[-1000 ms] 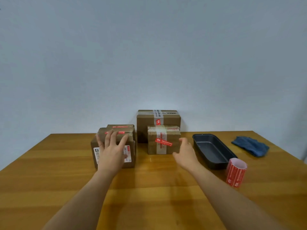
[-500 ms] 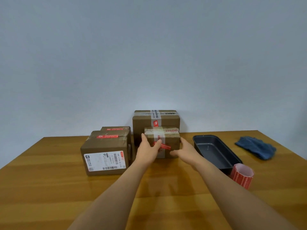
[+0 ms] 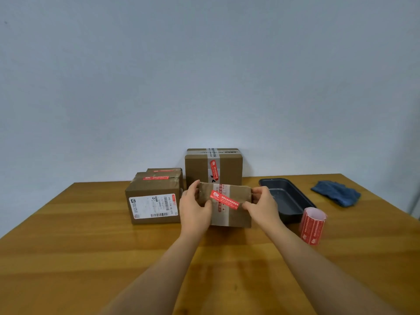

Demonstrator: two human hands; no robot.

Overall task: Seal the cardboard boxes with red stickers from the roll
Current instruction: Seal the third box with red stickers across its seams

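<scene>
I hold a small cardboard box (image 3: 236, 215) between both hands at the table's middle, tilted toward me. It has a pale tape band and a red sticker (image 3: 224, 199) slanting across its face. My left hand (image 3: 196, 205) grips its left end and my right hand (image 3: 263, 206) grips its right end. The red sticker roll (image 3: 312, 226) stands upright to the right of my right forearm. A taller taped box (image 3: 213, 165) with a red sticker stands behind. To the left sits a labelled box (image 3: 152, 200) with a red sticker on top.
A dark metal baking pan (image 3: 289, 196) lies right of the held box, close to the roll. A blue cloth (image 3: 336, 192) is bunched at the far right. Another box (image 3: 164, 172) sits behind the labelled one. The wooden table (image 3: 91, 258) meets a plain wall.
My left hand left the labelled box and joined my right hand on the small box. Both hands have drawn that box toward me and tipped it up.
</scene>
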